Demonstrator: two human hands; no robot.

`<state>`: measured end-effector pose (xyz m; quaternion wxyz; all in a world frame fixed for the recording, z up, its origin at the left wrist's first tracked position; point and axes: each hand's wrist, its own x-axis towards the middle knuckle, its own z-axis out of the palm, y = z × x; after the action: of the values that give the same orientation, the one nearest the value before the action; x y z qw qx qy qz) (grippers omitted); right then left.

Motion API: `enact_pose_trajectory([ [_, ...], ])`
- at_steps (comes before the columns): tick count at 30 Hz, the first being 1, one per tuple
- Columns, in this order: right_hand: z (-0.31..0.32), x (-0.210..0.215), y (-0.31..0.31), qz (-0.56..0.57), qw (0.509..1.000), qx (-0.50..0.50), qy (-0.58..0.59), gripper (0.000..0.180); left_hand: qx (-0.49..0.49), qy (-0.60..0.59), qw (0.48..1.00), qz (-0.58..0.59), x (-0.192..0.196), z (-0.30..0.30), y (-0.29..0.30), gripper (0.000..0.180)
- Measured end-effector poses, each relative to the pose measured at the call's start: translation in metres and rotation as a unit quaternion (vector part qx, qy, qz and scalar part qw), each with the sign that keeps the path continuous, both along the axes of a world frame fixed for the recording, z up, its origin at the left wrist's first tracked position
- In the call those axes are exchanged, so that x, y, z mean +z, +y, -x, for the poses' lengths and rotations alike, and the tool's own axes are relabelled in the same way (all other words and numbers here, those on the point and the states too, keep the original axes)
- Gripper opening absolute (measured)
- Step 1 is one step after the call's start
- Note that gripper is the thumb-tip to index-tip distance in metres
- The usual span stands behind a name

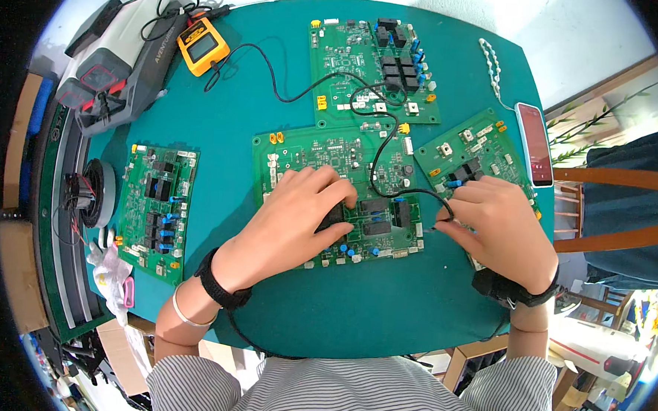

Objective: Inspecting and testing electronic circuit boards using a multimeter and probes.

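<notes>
A green circuit board (302, 141) lies flat at the middle of the table. Over its left part rests my left hand (292, 207), thumb and forefinger curled around a black block-shaped component (333, 216) on the board. The other fingers are bent down, their tips partly hidden. My right hand (492, 218) is closed in a pinch on the end of a black cable (376, 163), between the middle board and a tilted circuit board (507, 148) at right. The cable's tip is hidden by my fingers. That cable loops across the boards toward a yellow handheld meter (203, 45) at far left.
Another circuit board (344, 65) lies at the back, and one (137, 195) at left. A phone (533, 145) and a beaded strap (492, 69) lie at the right edge. A grey machine (124, 68) stands far left, near a round grey part (103, 194) and a plastic bag (111, 276).
</notes>
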<state>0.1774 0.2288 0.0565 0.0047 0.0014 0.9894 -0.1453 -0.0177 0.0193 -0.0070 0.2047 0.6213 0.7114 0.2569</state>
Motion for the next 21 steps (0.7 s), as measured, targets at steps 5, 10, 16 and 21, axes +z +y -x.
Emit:
enact_pose_trajectory([
  [5, -0.005, 0.011, 0.003, -0.011, 0.999, -0.031, 0.037, 0.018, -0.003, -0.004, 1.000, -0.001, 0.000, 0.000, 0.000, 0.030],
  [10, -0.004, 0.008, 0.003, 0.017, 0.998, -0.018, 0.049, 0.017, -0.003, 0.001, 1.000, 0.001, 0.000, 0.000, 0.000, 0.029],
  [16, -0.001, 0.001, 0.001, 0.030, 0.999, 0.028, 0.024, 0.019, 0.006, 0.088, 0.996, -0.001, 0.011, -0.014, -0.005, 0.037],
  [21, 0.000, -0.004, -0.002, 0.038, 0.998, 0.042, 0.013, 0.015, 0.019, 0.144, 0.989, 0.018, 0.026, -0.036, -0.016, 0.053],
])
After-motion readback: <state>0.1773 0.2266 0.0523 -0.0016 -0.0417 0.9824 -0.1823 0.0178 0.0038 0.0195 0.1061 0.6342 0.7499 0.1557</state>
